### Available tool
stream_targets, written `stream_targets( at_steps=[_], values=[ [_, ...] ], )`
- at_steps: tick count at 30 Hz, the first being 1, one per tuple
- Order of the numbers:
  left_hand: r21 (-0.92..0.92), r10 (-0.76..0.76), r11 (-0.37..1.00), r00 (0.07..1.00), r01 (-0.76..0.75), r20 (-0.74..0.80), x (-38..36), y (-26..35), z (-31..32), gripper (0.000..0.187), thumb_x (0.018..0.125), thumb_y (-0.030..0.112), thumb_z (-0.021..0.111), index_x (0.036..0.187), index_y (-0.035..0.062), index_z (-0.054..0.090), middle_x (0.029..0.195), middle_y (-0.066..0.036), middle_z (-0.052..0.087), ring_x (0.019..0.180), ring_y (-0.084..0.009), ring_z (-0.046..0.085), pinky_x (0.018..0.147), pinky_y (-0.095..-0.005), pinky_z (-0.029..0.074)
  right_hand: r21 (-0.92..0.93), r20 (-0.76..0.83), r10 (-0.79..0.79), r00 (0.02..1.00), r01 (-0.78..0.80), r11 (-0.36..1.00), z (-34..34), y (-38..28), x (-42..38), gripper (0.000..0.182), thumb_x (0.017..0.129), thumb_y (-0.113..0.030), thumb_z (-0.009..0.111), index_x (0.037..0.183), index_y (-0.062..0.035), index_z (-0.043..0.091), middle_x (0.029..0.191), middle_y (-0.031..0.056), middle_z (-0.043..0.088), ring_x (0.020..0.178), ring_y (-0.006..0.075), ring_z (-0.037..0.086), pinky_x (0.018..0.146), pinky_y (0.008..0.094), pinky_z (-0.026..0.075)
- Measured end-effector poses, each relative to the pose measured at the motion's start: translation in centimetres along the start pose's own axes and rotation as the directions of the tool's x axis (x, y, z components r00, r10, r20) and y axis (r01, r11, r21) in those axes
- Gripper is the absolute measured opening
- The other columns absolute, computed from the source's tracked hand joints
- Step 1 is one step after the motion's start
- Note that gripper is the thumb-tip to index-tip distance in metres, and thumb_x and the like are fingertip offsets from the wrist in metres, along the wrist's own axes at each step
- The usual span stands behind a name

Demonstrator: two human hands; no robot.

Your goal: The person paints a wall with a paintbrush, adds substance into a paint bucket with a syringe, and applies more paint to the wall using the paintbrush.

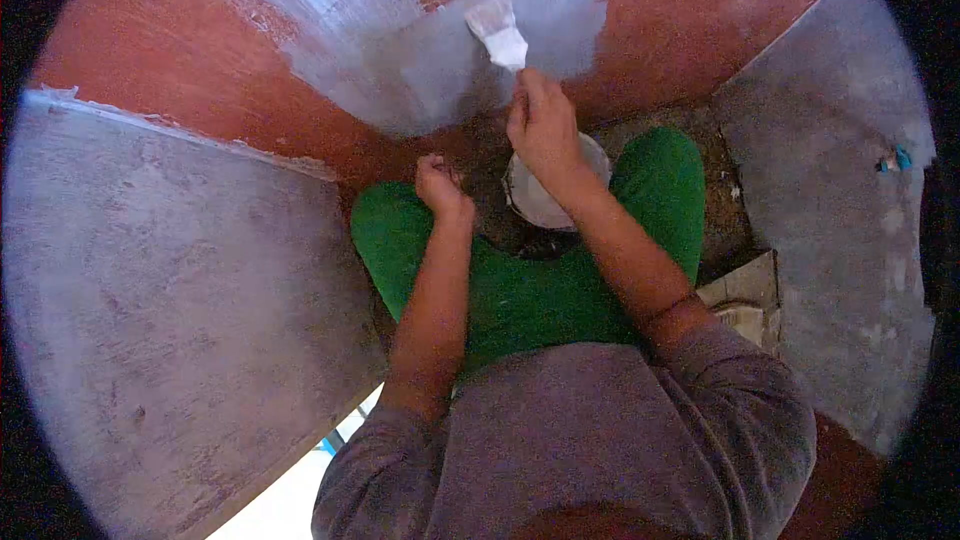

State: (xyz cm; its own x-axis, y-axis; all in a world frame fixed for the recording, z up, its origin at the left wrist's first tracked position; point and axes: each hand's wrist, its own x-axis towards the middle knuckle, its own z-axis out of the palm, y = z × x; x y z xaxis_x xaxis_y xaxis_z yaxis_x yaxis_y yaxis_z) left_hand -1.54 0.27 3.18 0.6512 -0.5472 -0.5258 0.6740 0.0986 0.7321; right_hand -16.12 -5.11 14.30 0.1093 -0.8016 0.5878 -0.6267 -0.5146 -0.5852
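My right hand is wrapped round the handle of a paintbrush, whose pale bristles lie against the wall. Around the brush the red wall carries a light grey-white coat with streaky edges. Below my right hand, partly hidden by it and the forearm, a round bucket with whitish contents sits between my knees. My left hand is above my left knee with its fingers curled, and whether anything is in them is too small to tell.
Grey walls stand at the left and right. A flat pale board leans near the right wall's base. A small blue item shows on the right wall. Bright light enters at the lower left.
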Motion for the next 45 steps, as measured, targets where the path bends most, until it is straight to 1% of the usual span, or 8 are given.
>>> stream_targets(
  at_steps=[7, 17, 26, 29, 35, 37, 41, 45],
  values=[
    [-0.088, 0.017, 0.996, 1.000, -0.017, -0.004, 0.5, -0.5, -0.7, 0.013, 0.079, 0.020, 0.053, 0.071, 0.0100, 0.048, 0.056, -0.002, 0.041, 0.044, -0.0141, 0.037, 0.042, -0.0296, 0.032, -0.218, 0.416, 0.347, 0.841, -0.279, 0.935, 2.3, 2.0, -2.7, 0.034, 0.078, -0.004, 0.055, 0.111, -0.0042, 0.047, 0.088, 0.0285, 0.057, 0.084, 0.0458, 0.058, 0.070, 0.0533, 0.046],
    [-0.030, -0.013, 0.999, 0.995, 0.010, -0.096, -1.2, 0.3, 0.2, 0.014, 0.076, 0.019, 0.055, 0.069, 0.0101, 0.047, 0.053, -0.001, 0.037, 0.042, -0.0135, 0.034, 0.042, -0.0288, 0.032, -0.317, 0.413, 0.384, 0.826, -0.264, 0.911, 9.4, 11.0, -8.1, 0.037, 0.077, -0.006, 0.056, 0.112, 0.0044, 0.047, 0.085, 0.0267, 0.061, 0.084, 0.0430, 0.061, 0.071, 0.0515, 0.049],
    [-0.015, -0.155, 0.985, 0.931, 0.170, 0.329, -0.2, -0.2, -0.6, 0.019, 0.082, 0.026, 0.057, 0.087, 0.0070, 0.054, 0.066, -0.003, 0.045, 0.059, -0.0137, 0.044, 0.054, -0.0282, 0.039, -0.172, 0.357, 0.342, 0.869, -0.299, 0.939, -5.9, 3.6, 0.8, 0.030, 0.079, -0.011, 0.058, 0.107, -0.0006, 0.054, 0.091, 0.0229, 0.063, 0.085, 0.0405, 0.062, 0.074, 0.0481, 0.051],
    [0.041, -0.059, 0.998, 0.681, 0.043, 0.729, -10.5, 7.3, 5.2, 0.036, 0.085, 0.036, 0.057, 0.100, 0.0037, 0.057, 0.076, -0.006, 0.051, 0.071, -0.0170, 0.049, 0.065, -0.0301, 0.041, 0.053, 0.007, 0.238, 0.971, -0.238, 0.970, -10.6, 2.5, 3.7, 0.024, 0.081, -0.010, 0.057, 0.103, -0.0011, 0.057, 0.092, 0.0223, 0.063, 0.086, 0.0401, 0.062, 0.076, 0.0454, 0.050],
    [-0.425, 0.425, 0.900, -0.424, 0.101, 0.800, -20.3, 13.2, 9.1, 0.065, 0.074, 0.062, 0.058, 0.102, 0.0033, 0.059, 0.080, -0.009, 0.048, 0.071, -0.0230, 0.048, 0.064, -0.0318, 0.037, 0.089, -0.170, 0.079, 0.982, -0.065, 0.994, -9.1, 7.5, 4.2, 0.018, 0.083, -0.009, 0.057, 0.098, 0.0000, 0.059, 0.087, 0.0221, 0.063, 0.083, 0.0387, 0.062, 0.073, 0.0411, 0.049],
    [-0.420, 0.458, 0.888, -0.441, 0.187, 0.772, -23.5, 15.1, 10.5, 0.066, 0.073, 0.064, 0.057, 0.098, 0.0037, 0.060, 0.079, -0.009, 0.047, 0.069, -0.0240, 0.047, 0.064, -0.0325, 0.035, 0.049, -0.023, 0.145, 0.989, -0.144, 0.988, -8.3, 8.9, 3.6, 0.014, 0.082, -0.008, 0.057, 0.094, -0.0005, 0.058, 0.083, 0.0241, 0.062, 0.080, 0.0421, 0.061, 0.068, 0.0438, 0.050],
    [-0.229, 0.231, 0.973, -0.104, 0.025, 0.967, -30.0, 17.1, 6.7, 0.037, 0.083, 0.054, 0.052, 0.091, 0.0186, 0.060, 0.073, -0.004, 0.052, 0.065, -0.0213, 0.051, 0.060, -0.0371, 0.040, -0.192, 0.120, 0.319, 0.940, -0.293, 0.937, -5.2, 13.5, 1.8, 0.017, 0.075, -0.006, 0.058, 0.092, -0.0022, 0.058, 0.080, 0.0261, 0.061, 0.081, 0.0444, 0.060, 0.067, 0.0504, 0.048],
    [-0.358, 0.396, 0.914, -0.221, 0.194, 0.891, -31.0, 15.3, 8.8, 0.025, 0.086, 0.045, 0.056, 0.096, 0.0265, 0.068, 0.093, 0.012, 0.057, 0.067, -0.0137, 0.039, 0.055, -0.0303, 0.031, -0.224, 0.195, 0.383, 0.903, -0.339, 0.914, -2.9, 16.4, 0.5, 0.021, 0.073, -0.007, 0.059, 0.093, -0.0016, 0.057, 0.085, 0.0265, 0.062, 0.084, 0.0435, 0.060, 0.072, 0.0504, 0.049]
  ],
)
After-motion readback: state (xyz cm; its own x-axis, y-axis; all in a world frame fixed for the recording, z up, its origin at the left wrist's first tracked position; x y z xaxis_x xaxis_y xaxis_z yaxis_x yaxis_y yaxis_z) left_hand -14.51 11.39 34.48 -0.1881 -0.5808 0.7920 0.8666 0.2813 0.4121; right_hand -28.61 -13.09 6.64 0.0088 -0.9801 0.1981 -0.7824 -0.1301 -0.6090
